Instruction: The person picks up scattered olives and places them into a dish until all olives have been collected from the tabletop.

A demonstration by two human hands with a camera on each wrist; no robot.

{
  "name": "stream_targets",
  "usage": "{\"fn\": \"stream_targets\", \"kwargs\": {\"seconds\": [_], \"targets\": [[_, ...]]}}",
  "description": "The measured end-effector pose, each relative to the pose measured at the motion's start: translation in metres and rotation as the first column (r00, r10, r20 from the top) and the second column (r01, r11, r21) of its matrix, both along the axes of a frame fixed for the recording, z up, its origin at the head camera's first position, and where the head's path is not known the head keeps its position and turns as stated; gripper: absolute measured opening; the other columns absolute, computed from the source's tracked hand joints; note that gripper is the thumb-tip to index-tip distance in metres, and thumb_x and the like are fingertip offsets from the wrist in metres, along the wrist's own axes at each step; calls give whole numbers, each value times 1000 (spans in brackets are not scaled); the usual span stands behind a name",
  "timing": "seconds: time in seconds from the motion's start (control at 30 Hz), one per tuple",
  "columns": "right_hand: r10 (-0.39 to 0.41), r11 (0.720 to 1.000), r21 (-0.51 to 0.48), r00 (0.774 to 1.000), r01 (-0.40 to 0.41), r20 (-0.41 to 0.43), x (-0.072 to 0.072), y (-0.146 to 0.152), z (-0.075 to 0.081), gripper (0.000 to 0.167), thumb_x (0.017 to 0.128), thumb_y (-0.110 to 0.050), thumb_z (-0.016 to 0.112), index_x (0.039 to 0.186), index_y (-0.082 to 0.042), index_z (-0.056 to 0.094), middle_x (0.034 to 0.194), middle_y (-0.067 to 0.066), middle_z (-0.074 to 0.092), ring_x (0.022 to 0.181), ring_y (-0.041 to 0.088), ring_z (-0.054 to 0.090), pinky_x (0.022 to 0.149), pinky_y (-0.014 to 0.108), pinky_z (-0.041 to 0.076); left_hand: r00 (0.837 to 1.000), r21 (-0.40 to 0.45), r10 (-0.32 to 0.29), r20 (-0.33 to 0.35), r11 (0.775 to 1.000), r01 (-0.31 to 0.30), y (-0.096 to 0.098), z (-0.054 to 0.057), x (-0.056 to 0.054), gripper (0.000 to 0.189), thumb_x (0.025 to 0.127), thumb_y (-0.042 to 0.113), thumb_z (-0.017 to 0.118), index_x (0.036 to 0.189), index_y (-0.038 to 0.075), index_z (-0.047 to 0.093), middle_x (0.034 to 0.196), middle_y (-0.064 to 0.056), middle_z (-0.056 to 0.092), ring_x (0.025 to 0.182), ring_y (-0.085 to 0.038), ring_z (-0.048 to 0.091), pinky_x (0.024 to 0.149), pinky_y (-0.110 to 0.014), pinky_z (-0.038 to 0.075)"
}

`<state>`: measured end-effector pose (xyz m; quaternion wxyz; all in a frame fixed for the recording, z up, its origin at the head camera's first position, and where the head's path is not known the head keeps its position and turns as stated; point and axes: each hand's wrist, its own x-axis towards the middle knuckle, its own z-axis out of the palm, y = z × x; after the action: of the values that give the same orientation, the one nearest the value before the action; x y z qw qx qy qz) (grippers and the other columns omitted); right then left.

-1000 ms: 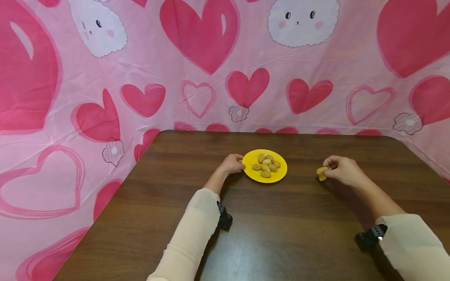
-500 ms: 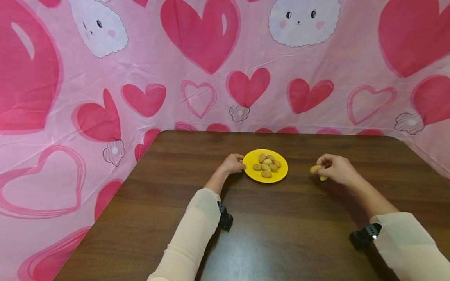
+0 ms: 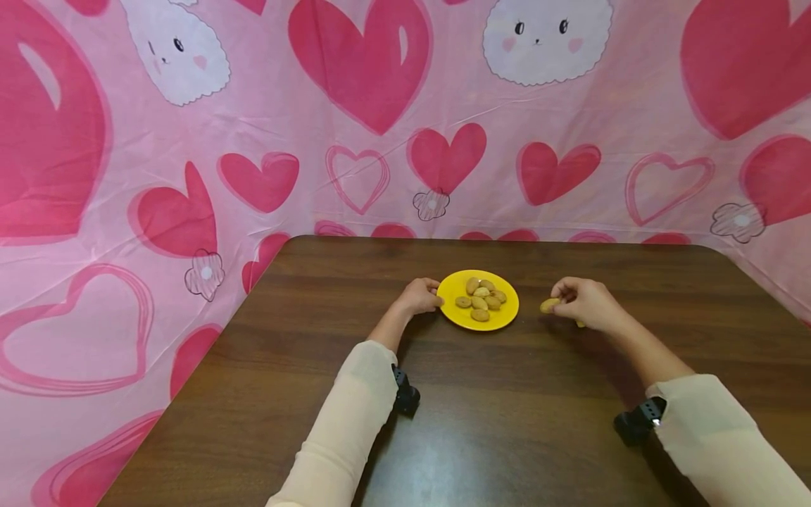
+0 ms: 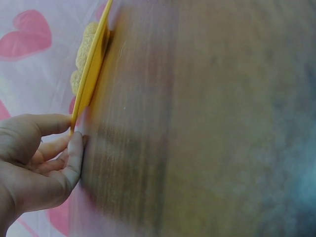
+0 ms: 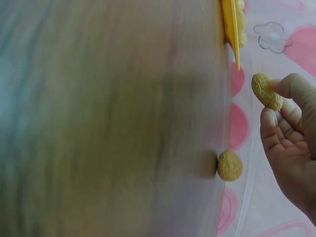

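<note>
In the head view my left hand (image 3: 420, 296) pinches the left rim of a yellow plate (image 3: 502, 317). The left wrist view shows the thumb (image 4: 55, 123) on the rim's upper side and fingers beneath it. Several wrinkled, oval, yellowish-tan pieces (image 3: 479, 303), resembling dried fruit, lie on the plate. Right of it, my right hand (image 3: 589, 306) holds one such piece (image 5: 266, 92) between thumb and fingers, above the table and apart from the plate. Another oval piece (image 5: 230, 165) rests on the table below this hand, mostly hidden by it in the head view.
A dark brown wooden table (image 3: 494, 394) lies under both hands. Its far edge meets a pink cloth backdrop (image 3: 374, 105) printed with hearts. A black wrist camera sits on each forearm, the left camera (image 3: 405, 393) and the right camera (image 3: 640, 422).
My right hand has moved left toward the plate, carrying the oval piece away from the other one, which stays on the table. The left hand and plate hold still.
</note>
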<state>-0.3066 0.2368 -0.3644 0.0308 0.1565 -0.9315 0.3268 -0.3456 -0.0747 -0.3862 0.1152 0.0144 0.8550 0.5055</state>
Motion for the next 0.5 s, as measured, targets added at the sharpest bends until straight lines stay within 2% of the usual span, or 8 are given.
{"fn": "stream_targets", "kwargs": {"seconds": [0.5], "targets": [[47, 999, 4, 998, -47, -33, -8, -22, -3, 18, 76, -6, 71, 87, 0, 59, 74, 4, 59, 69, 17, 53, 57, 22, 45, 1000, 17, 5, 3, 1000, -5, 0, -2, -2, 43, 84, -1, 63, 125, -4, 51, 107, -15, 55, 87, -20, 55, 78, -29, 52]]}}
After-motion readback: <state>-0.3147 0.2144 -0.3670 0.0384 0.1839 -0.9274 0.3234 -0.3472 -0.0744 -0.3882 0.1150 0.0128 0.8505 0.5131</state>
